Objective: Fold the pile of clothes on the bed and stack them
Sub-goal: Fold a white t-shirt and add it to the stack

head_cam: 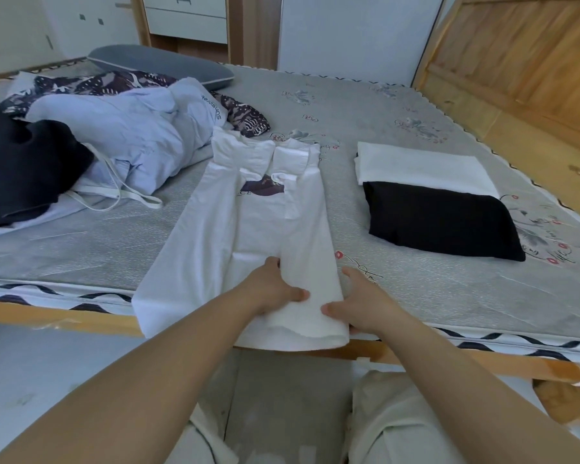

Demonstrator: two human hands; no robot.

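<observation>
A: Where's the white shirt (248, 226)?

B: Flat on the mattress (416, 289), collar away from the person, hem hanging over the near edge. Both side panels are turned in over the middle, and a dark printed patch shows between them below the collar.

A: And the hands?

B: The left hand (275, 289) grips the inner edge of the right-hand panel near the hem, thumb on top. The right hand (362, 306) holds the outer edge of the same panel, thumb pressing the cloth; its other fingers look tucked beneath, though I can't quite see them.

A: So how should this step go?

B: Square that panel first, I'd say: pull it taut so its edge runs straight up to the collar, then smooth toward the collar before bringing the hem up. The left side flares wider at the hem, so it probably wants tucking in to match.

A: Where does it go afterwards?

B: Likely with the folded black garment (439, 222) and folded white garment (419, 169) to the right. The unfolded pile (121, 135) waits on the left, a grey pillow (161, 63) behind it.
</observation>
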